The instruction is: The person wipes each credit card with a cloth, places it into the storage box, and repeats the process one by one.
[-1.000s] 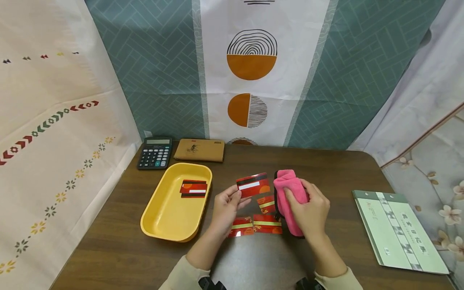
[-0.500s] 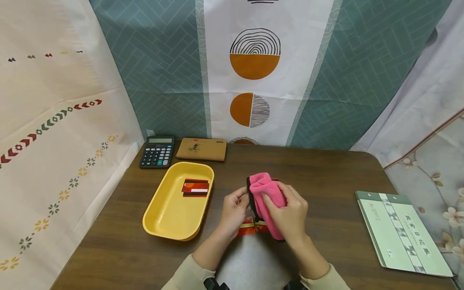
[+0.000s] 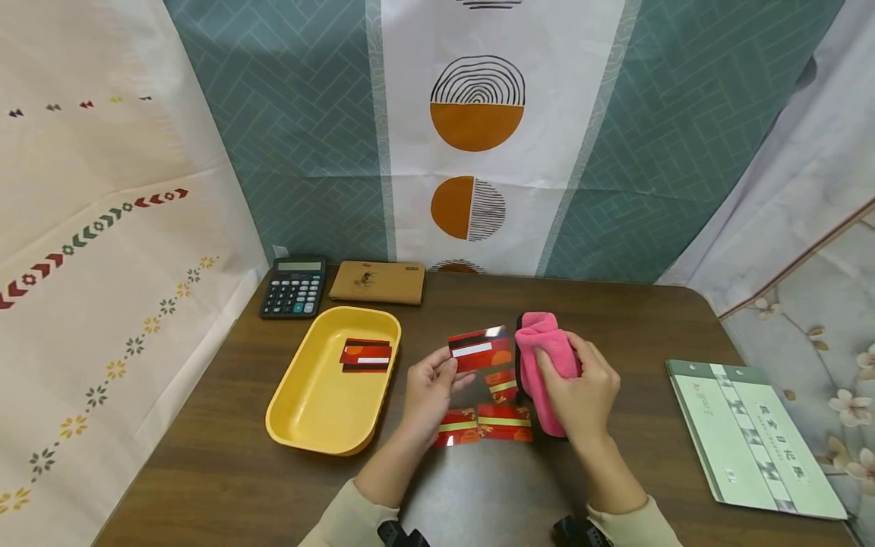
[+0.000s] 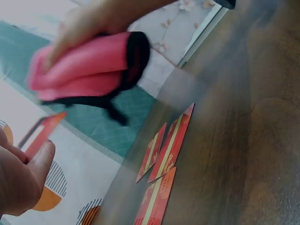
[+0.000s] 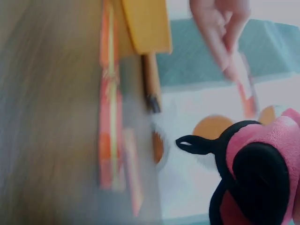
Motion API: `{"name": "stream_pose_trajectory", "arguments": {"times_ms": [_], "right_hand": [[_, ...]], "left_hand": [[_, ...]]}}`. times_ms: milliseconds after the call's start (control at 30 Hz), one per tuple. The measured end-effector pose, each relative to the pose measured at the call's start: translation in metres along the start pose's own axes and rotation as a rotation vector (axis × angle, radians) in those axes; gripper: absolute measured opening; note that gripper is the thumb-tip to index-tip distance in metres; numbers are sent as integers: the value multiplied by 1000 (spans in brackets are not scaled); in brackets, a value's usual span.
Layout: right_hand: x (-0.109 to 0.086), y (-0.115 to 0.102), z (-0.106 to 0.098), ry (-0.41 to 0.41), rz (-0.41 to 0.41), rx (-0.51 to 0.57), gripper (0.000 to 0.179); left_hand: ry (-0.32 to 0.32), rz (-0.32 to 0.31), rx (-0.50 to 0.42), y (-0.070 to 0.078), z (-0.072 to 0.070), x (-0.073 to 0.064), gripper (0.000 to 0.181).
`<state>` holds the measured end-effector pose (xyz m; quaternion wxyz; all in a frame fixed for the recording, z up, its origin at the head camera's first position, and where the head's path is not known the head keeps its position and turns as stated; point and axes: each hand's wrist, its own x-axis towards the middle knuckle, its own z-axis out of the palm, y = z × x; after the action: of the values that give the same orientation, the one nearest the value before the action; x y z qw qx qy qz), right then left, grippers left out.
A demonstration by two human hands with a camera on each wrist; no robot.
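Note:
My left hand (image 3: pixel 427 391) pinches a red bank-style card (image 3: pixel 481 351) with a dark stripe and a white strip, held above the table. Close to the card's right edge, my right hand (image 3: pixel 586 391) grips a folded pink cloth (image 3: pixel 547 353) with black edging; a gap separates cloth and card. The left wrist view also has the card (image 4: pixel 41 137) below the cloth (image 4: pixel 89 70). A black loop (image 5: pixel 197 144) sticks out from the cloth's edging in the blurred right wrist view. Beneath the hands lie three red cards (image 3: pixel 504 422) with yellow stripes.
Left of the hands stands a yellow tray (image 3: pixel 317 403) with a few overlapping red cards (image 3: pixel 365 355) inside. Behind it are a black calculator (image 3: pixel 294 289) and a tan wallet (image 3: pixel 377 283). A green notebook (image 3: pixel 755 441) lies at the table's right side.
Half a second ago the cloth was over the card, hiding most of it. Since then my right hand has moved the cloth rightward off the card, back to roughly its earlier place.

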<state>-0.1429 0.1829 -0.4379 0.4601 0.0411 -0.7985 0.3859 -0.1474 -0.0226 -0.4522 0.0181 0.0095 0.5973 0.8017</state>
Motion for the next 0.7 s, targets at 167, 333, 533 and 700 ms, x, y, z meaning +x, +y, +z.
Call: {"name": "stream_pose_trajectory", "arguments": {"times_ms": [167, 333, 533, 700], "right_hand": [[-4, -26, 6, -42, -47, 179, 40], [-14, -45, 20, -196, -66, 216, 42], [-13, -30, 19, -156, -89, 11, 42], [-4, -12, 8, -91, -28, -53, 38]], "left_hand": [[12, -6, 3, -5, 2, 0, 31], [-35, -10, 62, -7, 8, -5, 28], [-60, 11, 29, -4, 7, -5, 29], [-30, 18, 17, 1, 2, -3, 27]]}}
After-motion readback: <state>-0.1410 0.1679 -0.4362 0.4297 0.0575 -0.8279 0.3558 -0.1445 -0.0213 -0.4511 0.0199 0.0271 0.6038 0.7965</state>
